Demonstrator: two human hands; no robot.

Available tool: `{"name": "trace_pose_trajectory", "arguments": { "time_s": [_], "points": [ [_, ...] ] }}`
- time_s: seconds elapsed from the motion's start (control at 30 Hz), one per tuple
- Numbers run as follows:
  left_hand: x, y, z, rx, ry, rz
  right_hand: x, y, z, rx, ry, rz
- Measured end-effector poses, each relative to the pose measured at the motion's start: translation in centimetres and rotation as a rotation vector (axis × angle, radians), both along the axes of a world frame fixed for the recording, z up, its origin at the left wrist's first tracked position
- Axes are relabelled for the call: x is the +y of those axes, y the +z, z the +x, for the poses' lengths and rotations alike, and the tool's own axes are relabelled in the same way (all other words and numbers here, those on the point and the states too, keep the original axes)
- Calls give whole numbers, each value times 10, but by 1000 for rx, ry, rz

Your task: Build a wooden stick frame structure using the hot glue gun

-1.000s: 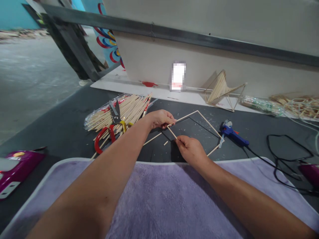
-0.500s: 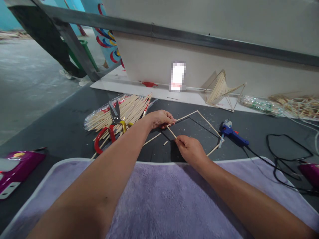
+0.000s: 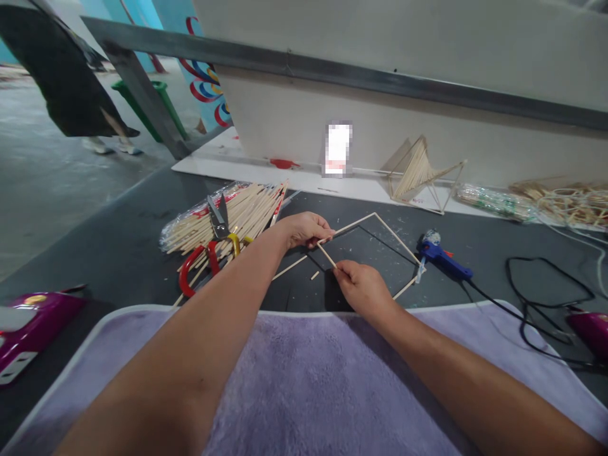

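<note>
A frame of thin bamboo sticks (image 3: 397,235) is held just over the dark table, its corners bent at angles. My left hand (image 3: 308,229) pinches one stick near the frame's left corner. Lower down, my right hand (image 3: 361,282) grips the shorter stick that meets it there. Part of the frame is hidden behind my right hand. A blue glue gun (image 3: 446,261) lies to the right, its nozzle close to the frame's right corner. Under my hands, a loose stick (image 3: 291,267) and a short cut piece (image 3: 315,275) rest on the table.
Scissors (image 3: 203,253) with red and yellow handles lie on a bundle of bamboo sticks (image 3: 251,209) at left. A finished stick model (image 3: 418,174) stands at the back. Purple power strip (image 3: 33,323), black cable (image 3: 546,304) and lilac towel (image 3: 285,380) surround the work. A person (image 3: 61,76) is beyond the table.
Both hands keep their hold on the sticks, almost unmoved. In the background, the person has shifted to the left. The view has tilted very slightly.
</note>
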State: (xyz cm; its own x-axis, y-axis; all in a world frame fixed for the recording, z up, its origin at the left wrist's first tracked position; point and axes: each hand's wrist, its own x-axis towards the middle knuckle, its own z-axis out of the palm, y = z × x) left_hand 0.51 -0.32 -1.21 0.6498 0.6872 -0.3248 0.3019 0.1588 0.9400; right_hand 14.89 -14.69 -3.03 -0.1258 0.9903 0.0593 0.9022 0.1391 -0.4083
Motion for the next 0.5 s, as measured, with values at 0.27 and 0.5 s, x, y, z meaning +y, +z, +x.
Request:
{"name": "trace_pose_trajectory", "arguments": {
  "time_s": [0.27,0.5],
  "points": [
    [1,-2,-1,-13,-11,6,0,-1,0,9,0,7],
    [2,-3,-1,-27,-37,7,0,-2,0,6,-3,-2]
  ]
}}
